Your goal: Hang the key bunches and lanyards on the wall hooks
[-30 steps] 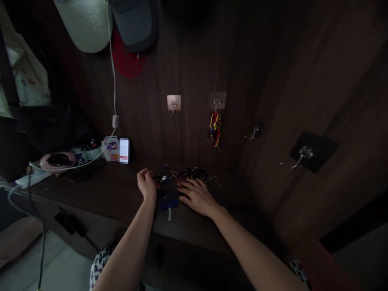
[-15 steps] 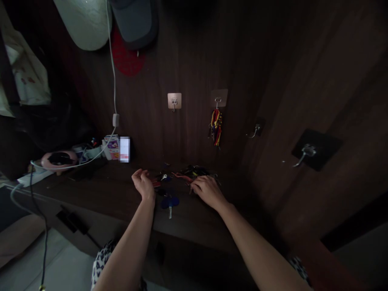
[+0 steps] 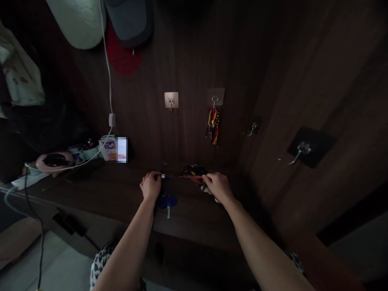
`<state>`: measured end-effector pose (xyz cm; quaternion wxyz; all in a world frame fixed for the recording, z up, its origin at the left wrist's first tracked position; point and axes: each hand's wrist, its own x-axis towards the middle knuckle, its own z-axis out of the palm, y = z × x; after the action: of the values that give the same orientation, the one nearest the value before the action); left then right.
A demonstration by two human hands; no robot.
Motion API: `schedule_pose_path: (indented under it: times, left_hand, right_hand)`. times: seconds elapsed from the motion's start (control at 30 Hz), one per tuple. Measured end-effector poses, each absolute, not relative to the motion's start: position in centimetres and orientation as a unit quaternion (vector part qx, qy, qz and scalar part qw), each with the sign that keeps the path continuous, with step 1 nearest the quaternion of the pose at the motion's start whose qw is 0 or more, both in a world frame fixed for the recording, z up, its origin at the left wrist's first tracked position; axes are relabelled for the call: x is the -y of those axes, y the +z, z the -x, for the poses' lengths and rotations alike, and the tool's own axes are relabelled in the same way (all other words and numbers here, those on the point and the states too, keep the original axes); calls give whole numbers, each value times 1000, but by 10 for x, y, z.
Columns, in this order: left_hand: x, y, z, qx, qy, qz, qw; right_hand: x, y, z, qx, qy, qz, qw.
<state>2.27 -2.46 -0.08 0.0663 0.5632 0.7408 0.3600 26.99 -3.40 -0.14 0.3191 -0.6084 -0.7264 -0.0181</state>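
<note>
A heap of keys lies on a dark wooden shelf (image 3: 100, 194) against a dark panel wall. My left hand (image 3: 150, 186) is curled, its fingertips pinching a small key with a silver ring (image 3: 163, 176). My right hand (image 3: 218, 186) is closed on a dark bunch of keys with a red strap (image 3: 191, 173) and a pale bit showing under the fingers. A blue-headed key (image 3: 167, 203) lies flat just right of my left wrist. On the wall above, an empty adhesive hook (image 3: 171, 100) sits beside a hook carrying a red, yellow and blue bunch (image 3: 214, 123).
Two more metal hooks (image 3: 251, 129) (image 3: 298, 150) are on the right-hand wall. At the shelf's left end stand a pink dish (image 3: 54, 160), small boxes (image 3: 109, 148) and a white cable with a switch (image 3: 112, 120). Caps and a red mat (image 3: 123, 60) hang overhead.
My left hand turned palm-down and moved right onto the small key. My right hand slid right and closed over the dark key bunch, having lain flat and open a second ago.
</note>
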Motion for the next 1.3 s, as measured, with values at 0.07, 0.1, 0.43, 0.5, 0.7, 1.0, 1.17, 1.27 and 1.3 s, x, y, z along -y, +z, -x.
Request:
schedule_pose_path:
  times: [0.07,0.1,0.43,0.5,0.7,1.0,1.17,1.27,1.3]
  left_hand:
    - [24,-1,-23,-733,369,-567,62]
    - [24,-2,-23,-726,377,-573,56]
    - [23,-5,-29,-609,448,-654,3]
    - [24,-5,-30,-594,457,-662,-1]
    - [31,-1,-40,-542,456,-706,-11]
    - [40,4,-61,-448,383,-807,-30]
    - [41,3,-63,-439,404,-802,-33]
    - [40,1,-64,-430,404,-807,-26]
    - [39,0,-64,-431,400,-809,-19]
  right_hand:
    - [32,-1,-274,706,46,585,397]
    - [31,0,-275,689,83,567,443]
    - [29,14,-277,421,386,371,732]
    - [29,16,-279,411,372,344,758]
    - [36,26,-281,416,404,270,769]
    - [43,31,-277,439,462,263,724]
    - [46,25,-259,513,524,259,628]
    - [45,20,-247,567,527,272,572]
    - [45,18,-244,585,521,281,555]
